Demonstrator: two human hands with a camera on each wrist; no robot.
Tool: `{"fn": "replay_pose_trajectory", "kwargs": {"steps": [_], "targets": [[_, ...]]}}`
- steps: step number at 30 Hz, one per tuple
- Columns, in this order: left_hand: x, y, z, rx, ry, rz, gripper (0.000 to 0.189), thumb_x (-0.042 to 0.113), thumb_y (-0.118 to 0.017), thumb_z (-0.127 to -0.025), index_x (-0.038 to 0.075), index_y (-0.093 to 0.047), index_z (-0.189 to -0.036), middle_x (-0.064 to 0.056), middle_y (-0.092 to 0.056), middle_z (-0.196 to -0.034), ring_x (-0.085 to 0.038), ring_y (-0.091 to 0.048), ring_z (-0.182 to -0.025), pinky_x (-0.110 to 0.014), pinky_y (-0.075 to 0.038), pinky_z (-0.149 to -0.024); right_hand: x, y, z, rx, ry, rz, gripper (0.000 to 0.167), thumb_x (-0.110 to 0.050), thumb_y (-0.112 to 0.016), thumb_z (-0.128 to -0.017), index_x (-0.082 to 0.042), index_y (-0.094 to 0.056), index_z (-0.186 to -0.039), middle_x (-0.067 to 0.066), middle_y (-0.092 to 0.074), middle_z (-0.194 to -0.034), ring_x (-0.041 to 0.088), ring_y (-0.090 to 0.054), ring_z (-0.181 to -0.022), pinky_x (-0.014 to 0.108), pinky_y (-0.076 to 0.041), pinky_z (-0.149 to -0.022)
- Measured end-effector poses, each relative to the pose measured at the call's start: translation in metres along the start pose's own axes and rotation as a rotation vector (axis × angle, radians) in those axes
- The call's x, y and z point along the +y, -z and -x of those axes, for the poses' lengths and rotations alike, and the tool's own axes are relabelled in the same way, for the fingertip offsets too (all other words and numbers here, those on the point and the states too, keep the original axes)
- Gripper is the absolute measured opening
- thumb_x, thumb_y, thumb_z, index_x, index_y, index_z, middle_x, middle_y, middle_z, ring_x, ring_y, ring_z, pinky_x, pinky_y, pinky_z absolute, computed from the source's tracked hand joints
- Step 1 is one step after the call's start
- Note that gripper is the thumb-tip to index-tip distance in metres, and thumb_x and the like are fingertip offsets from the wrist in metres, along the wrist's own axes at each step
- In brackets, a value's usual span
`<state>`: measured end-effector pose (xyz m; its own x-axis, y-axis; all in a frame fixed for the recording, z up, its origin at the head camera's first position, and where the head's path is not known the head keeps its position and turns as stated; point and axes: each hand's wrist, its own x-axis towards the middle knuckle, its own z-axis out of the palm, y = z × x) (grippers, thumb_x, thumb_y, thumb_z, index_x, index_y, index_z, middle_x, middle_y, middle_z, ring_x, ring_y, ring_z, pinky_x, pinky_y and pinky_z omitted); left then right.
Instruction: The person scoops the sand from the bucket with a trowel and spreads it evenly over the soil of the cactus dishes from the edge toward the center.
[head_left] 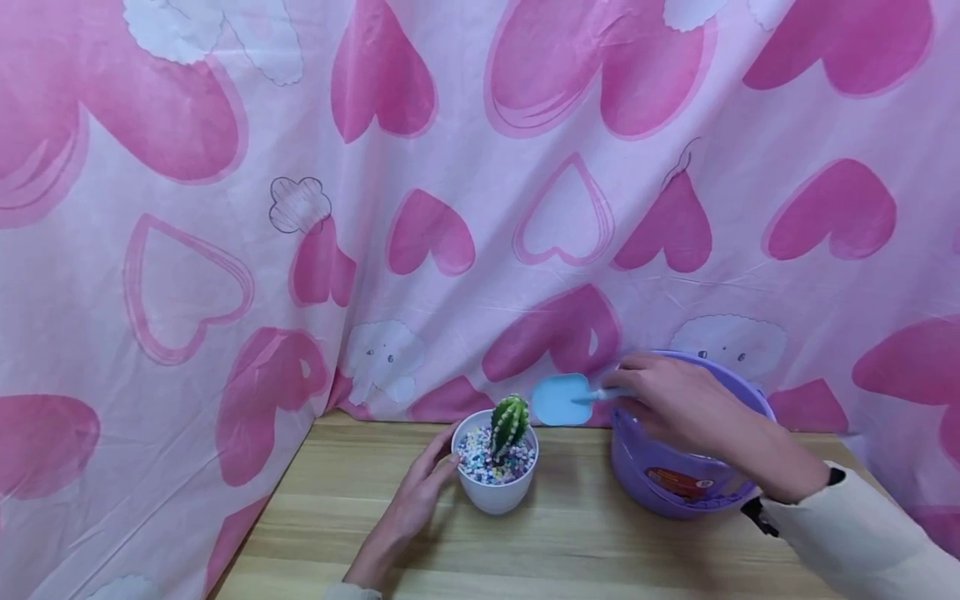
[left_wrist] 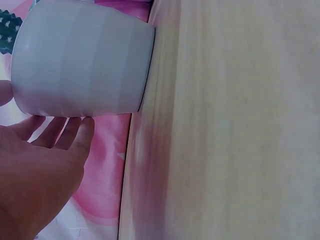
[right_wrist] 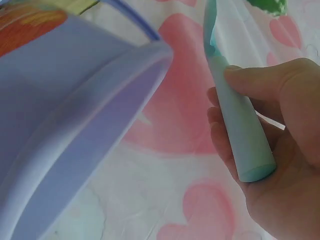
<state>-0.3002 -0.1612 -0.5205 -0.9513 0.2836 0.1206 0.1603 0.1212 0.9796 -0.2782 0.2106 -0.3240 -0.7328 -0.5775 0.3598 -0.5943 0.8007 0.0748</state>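
Observation:
A small green cactus [head_left: 509, 427] stands upright in a white pot [head_left: 495, 495] filled with multicoloured pebbles [head_left: 480, 461]. My left hand [head_left: 420, 486] rests against the pot's left side; in the left wrist view its nearly straight fingers [left_wrist: 82, 134] touch the wall, leaving a gap before the palm. With thumb and curled fingers, my right hand [head_left: 678, 408] grips the handle [right_wrist: 242, 125] of a light blue toy shovel [head_left: 561, 400]. The shovel's blade hangs in the air to the right of the cactus, and looks empty in the head view.
A purple bucket [head_left: 637, 475] with a red label stands on the wooden table [head_left: 570, 533] at the right, partly behind my right arm. A pink heart-patterned cloth [head_left: 427, 233] hangs behind and to the left, meeting the table's back edge.

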Motion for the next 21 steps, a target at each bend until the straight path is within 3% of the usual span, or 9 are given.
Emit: {"fn": "replay_pose_trajectory", "kwargs": {"steps": [4, 7, 10, 13, 15, 17, 21], "targets": [[0.002, -0.002, -0.002, -0.009, 0.013, 0.018, 0.054, 0.032, -0.047, -0.116, 0.025, -0.037, -0.169, -0.004, -0.037, -0.176, -0.029, -0.033, -0.164, -0.051, -0.027, -0.134, 0.011, 0.005, 0.010, 0.035, 0.015, -0.001, 0.028, -0.007, -0.087, -0.088, -0.018, -0.082, -0.114, -0.003, -0.077, -0.108, 0.018, -0.074, -0.101, 0.045, -0.066, -0.086], [0.003, -0.004, -0.002, 0.029, -0.015, 0.000, 0.057, 0.032, -0.047, -0.117, 0.020, -0.032, -0.170, -0.011, -0.037, -0.175, -0.035, -0.035, -0.162, -0.055, -0.029, -0.133, 0.019, 0.009, 0.018, 0.053, 0.017, -0.008, 0.032, -0.003, -0.086, -0.086, -0.017, -0.082, -0.115, -0.001, -0.078, -0.108, 0.021, -0.075, -0.102, 0.046, -0.067, -0.084], [0.005, -0.006, -0.001, 0.176, -0.061, -0.042, 0.055, 0.031, -0.055, -0.114, 0.016, -0.037, -0.164, -0.014, -0.050, -0.158, -0.032, -0.049, -0.148, -0.047, -0.042, -0.128, 0.029, 0.014, 0.025, 0.076, 0.010, -0.008, 0.038, 0.000, -0.088, -0.082, -0.016, -0.083, -0.116, 0.000, -0.078, -0.102, 0.018, -0.072, -0.093, 0.041, -0.066, -0.074], [0.011, -0.009, 0.005, 0.396, -0.179, -0.061, 0.034, 0.020, -0.064, -0.110, 0.007, -0.056, -0.140, -0.011, -0.063, -0.124, -0.020, -0.060, -0.118, -0.028, -0.055, -0.107, 0.042, 0.019, 0.035, 0.101, -0.006, 0.010, 0.040, -0.001, -0.091, -0.079, -0.017, -0.083, -0.115, 0.000, -0.078, -0.099, 0.018, -0.071, -0.087, 0.040, -0.066, -0.069], [0.019, -0.012, 0.012, 0.464, -0.282, -0.067, 0.014, 0.010, -0.066, -0.107, 0.002, -0.064, -0.119, -0.009, -0.065, -0.102, -0.016, -0.063, -0.097, -0.022, -0.058, -0.087, 0.050, 0.021, 0.043, 0.110, -0.019, 0.023, 0.040, -0.002, -0.092, -0.078, -0.017, -0.083, -0.115, 0.001, -0.079, -0.100, 0.021, -0.074, -0.089, 0.043, -0.067, -0.071], [0.025, -0.019, 0.019, 0.422, -0.420, -0.081, 0.003, 0.000, -0.064, -0.105, 0.001, -0.067, -0.104, -0.011, -0.067, -0.090, -0.015, -0.064, -0.084, -0.024, -0.058, -0.075, 0.059, 0.024, 0.052, 0.113, -0.034, 0.044, 0.039, -0.003, -0.093, -0.078, -0.017, -0.083, -0.113, 0.000, -0.078, -0.101, 0.022, -0.075, -0.091, 0.045, -0.067, -0.072], [0.036, -0.046, 0.032, 0.122, -0.626, -0.106, 0.014, -0.006, -0.063, -0.102, 0.006, -0.070, -0.100, -0.010, -0.072, -0.087, -0.011, -0.068, -0.079, -0.026, -0.063, -0.070, 0.075, 0.025, 0.073, 0.098, -0.072, 0.089, 0.037, -0.006, -0.094, -0.076, -0.017, -0.083, -0.109, -0.003, -0.074, -0.095, 0.014, -0.069, -0.083, 0.033, -0.062, -0.062]]}}
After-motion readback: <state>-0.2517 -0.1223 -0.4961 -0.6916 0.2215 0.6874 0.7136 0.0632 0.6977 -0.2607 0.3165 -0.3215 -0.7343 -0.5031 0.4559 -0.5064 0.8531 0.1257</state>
